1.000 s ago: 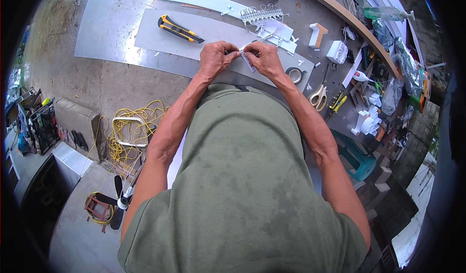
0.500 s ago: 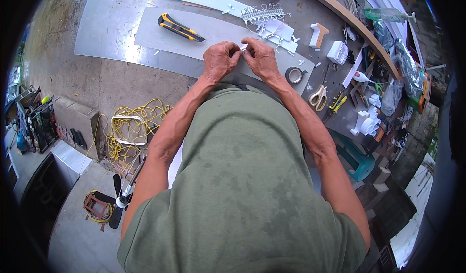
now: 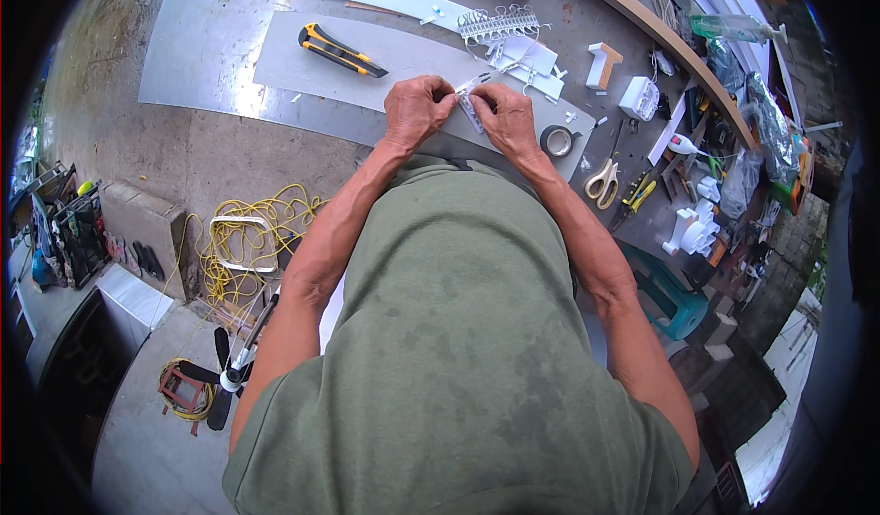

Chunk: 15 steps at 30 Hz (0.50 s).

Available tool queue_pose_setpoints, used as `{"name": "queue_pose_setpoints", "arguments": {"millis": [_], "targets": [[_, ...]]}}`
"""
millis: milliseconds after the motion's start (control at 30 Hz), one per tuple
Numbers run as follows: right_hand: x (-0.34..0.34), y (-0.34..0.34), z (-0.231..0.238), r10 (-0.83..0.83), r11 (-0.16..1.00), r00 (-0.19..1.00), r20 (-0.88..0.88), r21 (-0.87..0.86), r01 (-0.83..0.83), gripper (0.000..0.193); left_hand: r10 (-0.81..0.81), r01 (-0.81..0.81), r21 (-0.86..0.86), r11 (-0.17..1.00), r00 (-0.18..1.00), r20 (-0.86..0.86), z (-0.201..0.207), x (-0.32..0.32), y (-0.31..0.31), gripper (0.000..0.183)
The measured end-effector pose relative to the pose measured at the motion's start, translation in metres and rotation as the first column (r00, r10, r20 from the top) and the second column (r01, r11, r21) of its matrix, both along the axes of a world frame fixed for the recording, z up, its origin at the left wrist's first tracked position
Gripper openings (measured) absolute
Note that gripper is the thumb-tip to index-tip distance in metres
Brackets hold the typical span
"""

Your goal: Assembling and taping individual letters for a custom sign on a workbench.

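- Head view: left hand (image 3: 420,113) and right hand (image 3: 508,121) both seem to pinch a small white piece (image 3: 471,115); its handling looks unfinished.
- White module strip (image 3: 500,27) lies beyond them, untouched.

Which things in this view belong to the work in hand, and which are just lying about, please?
Probably in the work:
- small white piece, at the fingertips of left hand and right hand

Apparently lying about:
- yellow-black utility knife
- scissors
- tape roll
- teal stool

The cutter (image 3: 341,50) lies on a sheet (image 3: 282,59), forward-left of the left hand (image 3: 419,112).
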State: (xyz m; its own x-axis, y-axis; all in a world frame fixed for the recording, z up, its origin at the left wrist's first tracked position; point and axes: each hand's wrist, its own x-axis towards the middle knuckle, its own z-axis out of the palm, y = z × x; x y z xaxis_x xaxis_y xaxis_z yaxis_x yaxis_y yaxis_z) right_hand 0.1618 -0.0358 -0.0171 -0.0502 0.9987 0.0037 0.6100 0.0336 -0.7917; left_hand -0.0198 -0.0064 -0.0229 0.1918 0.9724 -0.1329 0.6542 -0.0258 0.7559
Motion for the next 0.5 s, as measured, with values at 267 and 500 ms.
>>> {"name": "queue_pose_setpoints", "arguments": {"millis": [267, 500], "targets": [[0.001, 0.002, -0.002, 0.122, 0.981, 0.979, 0.163, 0.13, -0.144, 0.012, 0.007, -0.008, -0.015, 1.0, 1.0, -0.025, 0.0, 0.0, 0.001, 0.021], [0.003, 0.011, 0.003, 0.27, 0.923, 0.957, 0.11, 0.253, -0.29, 0.014, 0.005, -0.004, 0.028, 1.0, 1.0, -0.03, -0.002, 0.0, 0.001, 0.02]]}}
